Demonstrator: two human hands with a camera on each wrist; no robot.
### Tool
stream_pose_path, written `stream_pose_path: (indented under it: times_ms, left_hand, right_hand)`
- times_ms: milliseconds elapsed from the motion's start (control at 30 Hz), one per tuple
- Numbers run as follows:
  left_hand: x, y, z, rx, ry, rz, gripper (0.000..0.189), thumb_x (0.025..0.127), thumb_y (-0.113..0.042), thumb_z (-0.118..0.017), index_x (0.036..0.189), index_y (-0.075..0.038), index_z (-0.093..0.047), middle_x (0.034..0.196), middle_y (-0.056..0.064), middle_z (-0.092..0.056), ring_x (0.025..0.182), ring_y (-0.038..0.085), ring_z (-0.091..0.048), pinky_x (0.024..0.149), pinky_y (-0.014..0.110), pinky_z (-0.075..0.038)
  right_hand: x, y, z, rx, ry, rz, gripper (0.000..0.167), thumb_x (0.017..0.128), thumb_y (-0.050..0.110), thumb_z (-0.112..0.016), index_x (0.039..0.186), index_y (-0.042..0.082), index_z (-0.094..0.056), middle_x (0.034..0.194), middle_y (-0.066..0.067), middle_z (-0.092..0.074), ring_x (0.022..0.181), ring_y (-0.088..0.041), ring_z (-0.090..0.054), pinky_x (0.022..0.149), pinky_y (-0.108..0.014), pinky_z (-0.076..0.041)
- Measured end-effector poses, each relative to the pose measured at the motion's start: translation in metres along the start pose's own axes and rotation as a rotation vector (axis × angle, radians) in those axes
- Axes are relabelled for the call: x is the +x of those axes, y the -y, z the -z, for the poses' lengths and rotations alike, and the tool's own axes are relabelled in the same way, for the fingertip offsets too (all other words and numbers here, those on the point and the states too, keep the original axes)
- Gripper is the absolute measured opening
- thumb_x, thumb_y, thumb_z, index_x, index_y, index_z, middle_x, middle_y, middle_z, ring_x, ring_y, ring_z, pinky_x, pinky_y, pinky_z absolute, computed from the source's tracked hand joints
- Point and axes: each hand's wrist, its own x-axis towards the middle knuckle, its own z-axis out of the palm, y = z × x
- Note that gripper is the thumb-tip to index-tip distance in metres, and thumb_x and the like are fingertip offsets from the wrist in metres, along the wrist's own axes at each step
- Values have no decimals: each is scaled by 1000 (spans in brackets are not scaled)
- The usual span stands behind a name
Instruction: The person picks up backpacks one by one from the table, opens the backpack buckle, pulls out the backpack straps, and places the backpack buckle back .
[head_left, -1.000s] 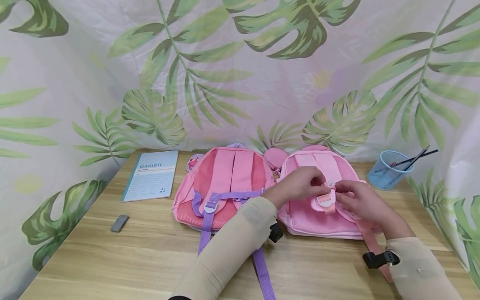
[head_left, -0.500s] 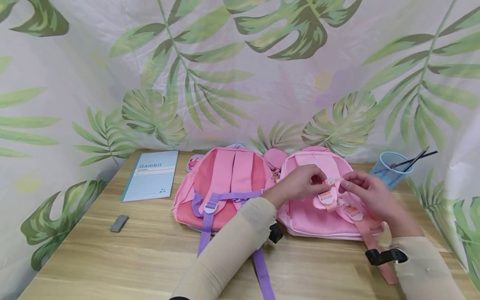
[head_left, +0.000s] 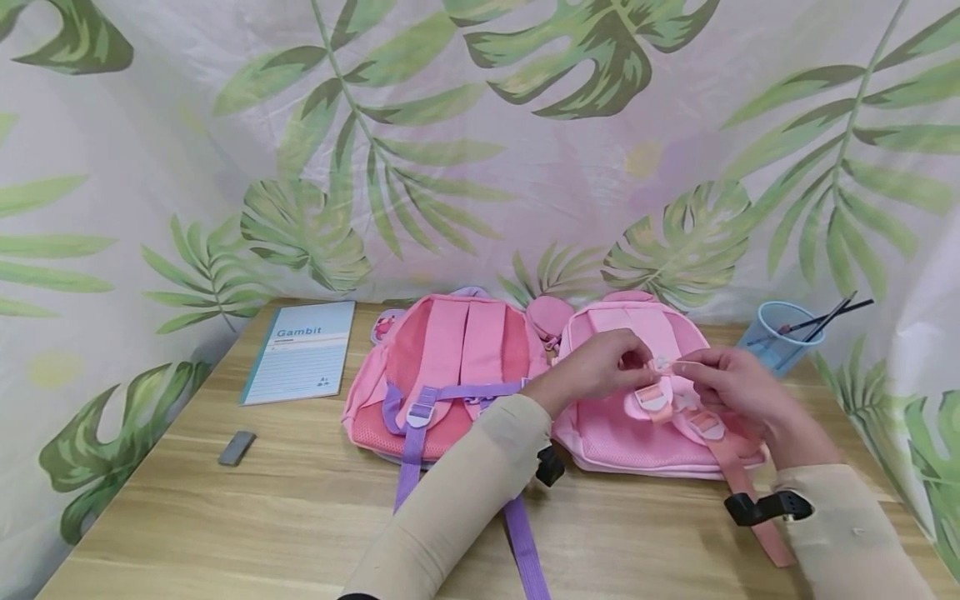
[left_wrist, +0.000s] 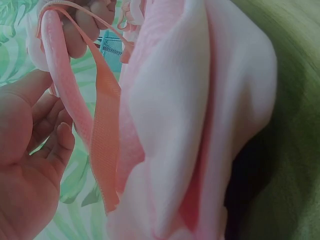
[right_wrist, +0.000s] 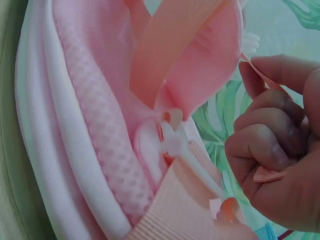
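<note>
Near the back edge of the table (head_left: 300,517), the paler backpack's (head_left: 615,446) padded strap (left_wrist: 60,65) is pinched by the curled left hand (head_left: 602,362), orange webbing (right_wrist: 270,82) by the curled right hand (head_left: 735,390).

On the table (head_left: 225,533), first backpack (head_left: 482,350) lay with second backpack (head_left: 618,442) at its three o'clock; pouch (head_left: 550,318) sat between, toward twelve. Notebook (head_left: 298,354) lay at first backpack's nine; eraser (head_left: 237,448) at notebook's seven. Cup (head_left: 759,353), pencils (head_left: 832,315) in it, stood at second backpack's two. Cloth (head_left: 420,183) hung behind, twelve o'clock.
</note>
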Motion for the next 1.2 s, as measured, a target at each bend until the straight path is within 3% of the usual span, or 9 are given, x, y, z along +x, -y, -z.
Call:
stream_pose_path:
  times_ms: [100,200,467,633,900,1033,1200]
  left_hand:
    - [0,1,-1,4,-4,-1,22,102,-28,-77,114,-9,-74,100,-1,-68,90,4,-57,82,10,-46]
    - [-1,2,-1,7,-14,-16,22,102,-27,-77,114,-8,-74,99,0,-68,89,4,-56,81,11,-45]
    - [-3,3,-1,12,-39,-45,21,103,-24,-77,113,-6,-75,99,0,-68,89,4,-57,82,10,-45]
    - [-4,4,-1,-6,-29,-9,22,103,-26,-77,114,-8,-75,101,-1,-72,89,2,-59,82,10,-46]
    - [-8,3,0,13,-43,-14,19,102,-27,-77,112,-11,-77,99,-3,-75,89,1,-60,81,10,-46]
    - [-10,2,2,-5,-43,-6,19,102,-26,-77,113,-10,-78,98,-3,-73,88,1,-60,80,9,-46]
    - [-9,4,1,-28,-43,4,19,103,-27,-77,113,-11,-77,99,-4,-73,88,1,-60,80,9,-47]
  right_hand:
    - [1,1,-2,52,9,-21,15,109,21,-65,108,16,-79,60,8,-40,54,-7,-39,52,-23,-38]
    - [2,1,-5,131,42,-29,22,110,19,-62,98,26,-79,60,8,-38,53,-7,-36,51,-22,-37]
    - [5,5,-15,260,111,-69,32,113,17,-55,92,25,-78,58,10,-43,49,-2,-40,49,-18,-40]
    - [6,8,-20,252,116,-90,28,113,17,-54,96,20,-76,58,9,-46,48,-5,-41,47,-21,-36]
    - [2,5,-11,109,77,-27,24,113,17,-55,104,19,-77,75,9,-58,67,-5,-54,62,-20,-50]
    - [2,2,-7,153,84,-13,27,111,15,-57,98,24,-78,82,9,-65,74,-5,-58,67,-20,-53]
    - [4,1,-10,237,65,-41,28,111,15,-59,95,26,-79,82,8,-69,71,-5,-60,67,-21,-55]
